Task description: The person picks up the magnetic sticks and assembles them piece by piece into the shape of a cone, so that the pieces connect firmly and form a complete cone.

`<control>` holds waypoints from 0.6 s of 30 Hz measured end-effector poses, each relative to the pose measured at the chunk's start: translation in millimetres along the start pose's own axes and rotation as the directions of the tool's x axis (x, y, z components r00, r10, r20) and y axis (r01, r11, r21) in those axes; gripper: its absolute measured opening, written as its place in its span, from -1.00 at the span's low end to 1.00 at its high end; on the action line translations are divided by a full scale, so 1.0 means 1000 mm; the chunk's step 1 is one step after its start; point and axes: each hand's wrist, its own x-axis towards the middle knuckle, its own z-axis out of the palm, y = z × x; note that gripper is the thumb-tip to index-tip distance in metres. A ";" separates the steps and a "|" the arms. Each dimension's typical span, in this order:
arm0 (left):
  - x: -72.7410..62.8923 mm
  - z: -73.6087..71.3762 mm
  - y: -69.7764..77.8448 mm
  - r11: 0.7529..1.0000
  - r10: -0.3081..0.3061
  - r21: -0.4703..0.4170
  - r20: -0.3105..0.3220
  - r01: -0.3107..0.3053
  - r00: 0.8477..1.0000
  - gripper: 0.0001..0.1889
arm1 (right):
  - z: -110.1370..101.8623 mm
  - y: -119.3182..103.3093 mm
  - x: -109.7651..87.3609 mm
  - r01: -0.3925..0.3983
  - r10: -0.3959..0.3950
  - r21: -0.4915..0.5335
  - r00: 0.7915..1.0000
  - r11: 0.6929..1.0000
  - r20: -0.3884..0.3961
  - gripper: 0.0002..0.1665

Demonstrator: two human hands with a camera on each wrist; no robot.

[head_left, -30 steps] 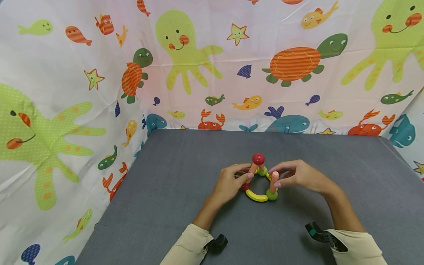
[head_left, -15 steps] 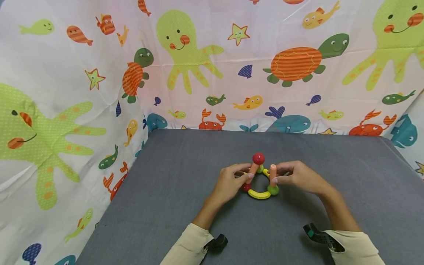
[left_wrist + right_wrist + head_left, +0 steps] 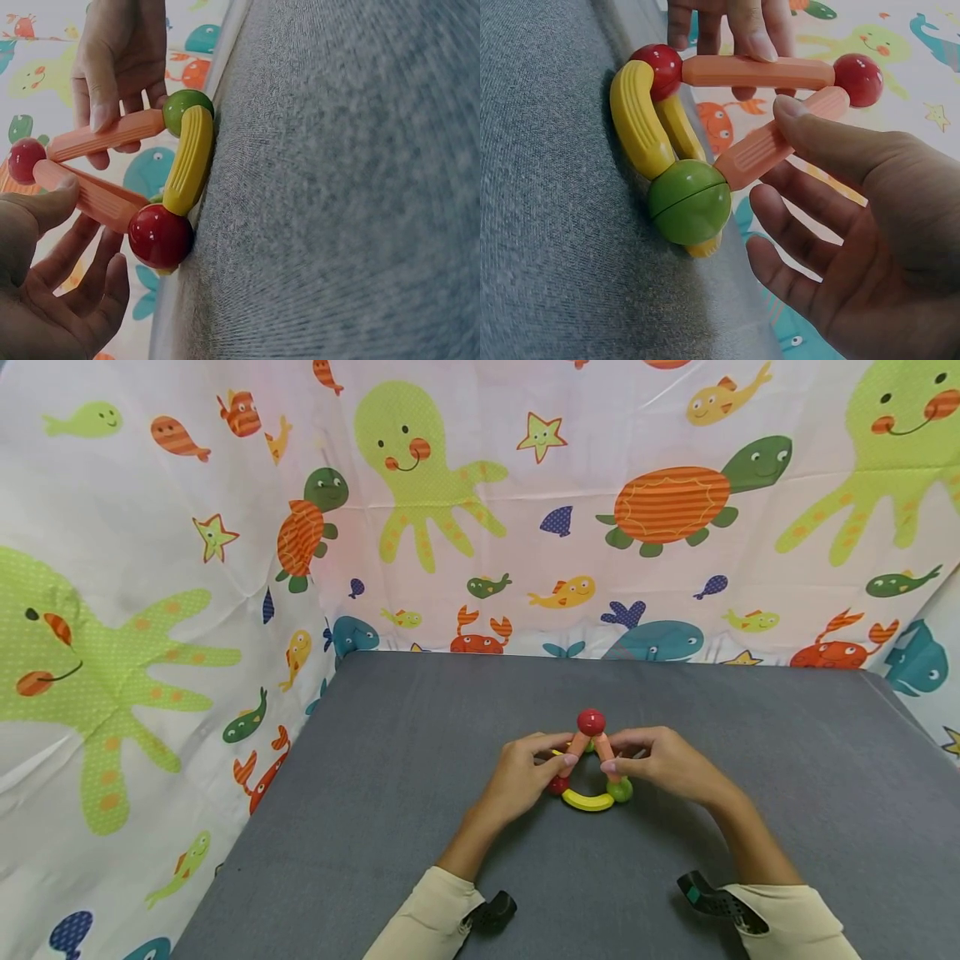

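A pyramid of toy rods and balls stands on the grey table. Its base ring joins curved yellow rods (image 3: 588,801) with a red ball (image 3: 160,236) and green balls (image 3: 690,201). Straight orange rods lean up to a red ball (image 3: 591,722) at the top. My left hand (image 3: 519,774) pinches the left orange rod (image 3: 757,72) between thumb and fingers. With thumb and fingertips, my right hand (image 3: 660,762) grips the right orange rod (image 3: 109,135), whose upper end is right at the top ball. The back of the ring is partly hidden.
The grey cloth-covered table (image 3: 375,827) spreads around the toy. A white curtain (image 3: 480,435) printed with sea animals hangs behind it and along the left side. Black wrist cameras (image 3: 491,912) sit at both sleeves.
My right hand has tilted the right orange rod inward, from upright and apart to up against the top red ball. The left hand has kept its hold on the left rod.
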 end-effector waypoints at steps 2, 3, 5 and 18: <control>0.000 0.001 0.000 1.000 -0.008 0.000 0.003 0.008 1.000 -0.64 | 0.001 0.001 0.000 0.005 -0.005 -0.003 1.000 1.000 0.001 -0.58; 0.000 0.001 0.000 1.000 -0.010 0.003 0.003 0.010 1.000 -0.64 | 0.001 0.001 0.000 0.007 -0.007 -0.001 1.000 1.000 0.002 -0.59; 0.000 0.001 0.000 1.000 -0.014 0.011 0.001 0.014 1.000 -0.64 | 0.000 0.001 0.000 0.011 -0.011 0.005 1.000 1.000 0.007 -0.61; 0.000 0.001 -0.002 1.000 -0.005 0.010 0.000 0.005 1.000 -0.64 | -0.002 0.000 -0.001 0.002 -0.004 0.043 0.999 0.999 0.037 -0.64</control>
